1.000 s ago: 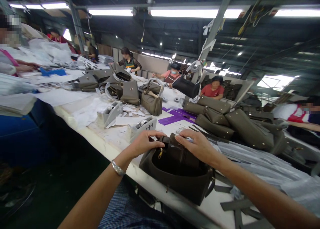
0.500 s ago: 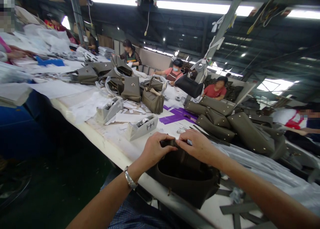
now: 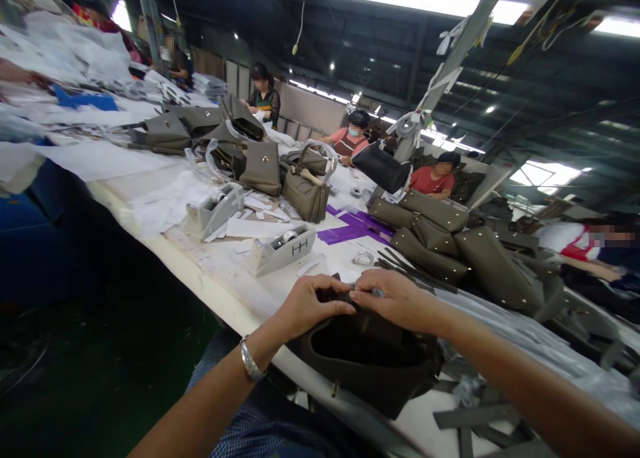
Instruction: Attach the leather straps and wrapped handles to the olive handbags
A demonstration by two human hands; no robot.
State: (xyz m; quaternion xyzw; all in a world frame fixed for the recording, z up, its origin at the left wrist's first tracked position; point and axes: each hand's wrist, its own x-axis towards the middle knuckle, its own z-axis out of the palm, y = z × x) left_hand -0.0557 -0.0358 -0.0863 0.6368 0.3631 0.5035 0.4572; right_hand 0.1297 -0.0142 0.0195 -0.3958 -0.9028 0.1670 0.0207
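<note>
A dark olive handbag (image 3: 365, 371) lies at the table's front edge, its mouth gaping toward me. My left hand (image 3: 314, 305), with a silver bracelet on the wrist, pinches the bag's far upper part between thumb and fingers. Right beside it, my right hand (image 3: 393, 299) is closed with thumb against curled fingers at the same part of the bag. The fingertips of both hands nearly meet. What lies exactly between them is mostly hidden by the fingers.
Two tape dispensers (image 3: 283, 248) stand beyond my left hand. Finished-looking olive bags (image 3: 260, 168) and a stack of bag pieces (image 3: 500, 268) lie farther back, around purple strips (image 3: 355, 228). Clear plastic (image 3: 560, 351) and olive strips (image 3: 475, 416) are at right. Co-workers sit across the table.
My right hand's fingers have curled in from a flatter reach to a tighter pinch. The left hand stays at the bag's edge, and the view has shifted slightly.
</note>
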